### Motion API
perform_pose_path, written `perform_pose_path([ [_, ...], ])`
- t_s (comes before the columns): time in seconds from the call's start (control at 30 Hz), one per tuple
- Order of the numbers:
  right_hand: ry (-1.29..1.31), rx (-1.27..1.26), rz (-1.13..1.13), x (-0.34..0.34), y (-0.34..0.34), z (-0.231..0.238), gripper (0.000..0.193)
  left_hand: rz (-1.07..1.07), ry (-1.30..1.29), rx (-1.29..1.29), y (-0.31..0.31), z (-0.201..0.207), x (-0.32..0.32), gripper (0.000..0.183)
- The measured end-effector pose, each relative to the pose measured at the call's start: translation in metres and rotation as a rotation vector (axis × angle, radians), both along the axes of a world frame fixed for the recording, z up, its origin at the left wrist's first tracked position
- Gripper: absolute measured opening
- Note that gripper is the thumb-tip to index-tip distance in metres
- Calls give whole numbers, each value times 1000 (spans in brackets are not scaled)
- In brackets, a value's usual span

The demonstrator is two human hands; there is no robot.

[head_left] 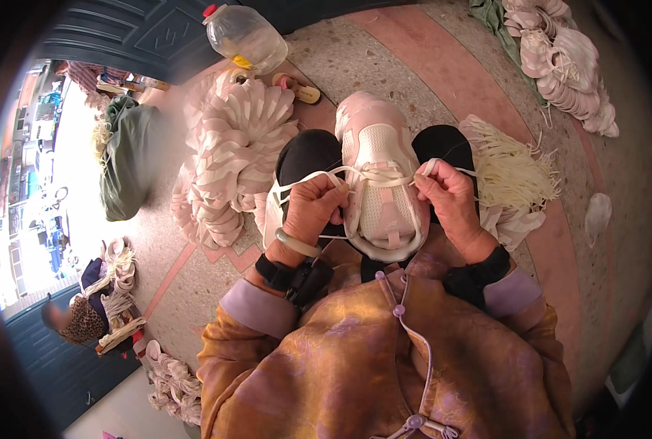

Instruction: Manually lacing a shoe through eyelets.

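Note:
A pale pink and white sneaker upper (384, 139) rests between my knees, its toe pointing away from me. White shoelaces (381, 175) run across its tongue and stretch out to both sides. My left hand (315, 203), wearing a pale bangle, pinches the lace at the shoe's left edge. On the other side my right hand (449, 196) pinches the lace between thumb and fingers, and a loop stands up above it. A loose length of lace hangs beside my left wrist. Dark bands circle both wrists.
To the left lies a big pile of pink and white shoe uppers (231, 146). A bundle of cream laces (516, 168) lies at the right, over more uppers. Further off are a clear plastic jug (245, 38), a sandal (296, 88) and another heap of uppers (563, 66).

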State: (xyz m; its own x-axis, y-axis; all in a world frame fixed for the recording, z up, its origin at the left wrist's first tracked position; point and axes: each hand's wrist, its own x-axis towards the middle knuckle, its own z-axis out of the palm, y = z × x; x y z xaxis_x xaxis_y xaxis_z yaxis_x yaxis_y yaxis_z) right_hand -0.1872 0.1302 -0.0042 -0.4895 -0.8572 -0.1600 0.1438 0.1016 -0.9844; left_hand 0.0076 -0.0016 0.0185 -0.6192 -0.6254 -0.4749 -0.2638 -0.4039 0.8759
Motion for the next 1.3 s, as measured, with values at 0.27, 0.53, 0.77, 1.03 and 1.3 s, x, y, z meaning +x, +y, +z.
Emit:
perform_pose_path([
  [0.27, 174, 12, 48, -1, 0, 8, 7, -6, 23, -11, 1, -2, 2, 12],
  [0.53, 618, -129, 50, 2, 0, 1, 5, 17, 90, -26, 3, -7, 4, 13],
  [0.77, 943, -47, 247, 8, -20, 13, 8, 69, 92, -50, 7, -13, 2, 12],
  [1.03, 360, 74, 116, 4, 9, 4, 21, 60, 52, -70, 9, -13, 0, 14],
  [1.3, 632, 66, 287, 1, 15, 22, 36, -127, -84, -625, 5, -17, -5, 7],
])
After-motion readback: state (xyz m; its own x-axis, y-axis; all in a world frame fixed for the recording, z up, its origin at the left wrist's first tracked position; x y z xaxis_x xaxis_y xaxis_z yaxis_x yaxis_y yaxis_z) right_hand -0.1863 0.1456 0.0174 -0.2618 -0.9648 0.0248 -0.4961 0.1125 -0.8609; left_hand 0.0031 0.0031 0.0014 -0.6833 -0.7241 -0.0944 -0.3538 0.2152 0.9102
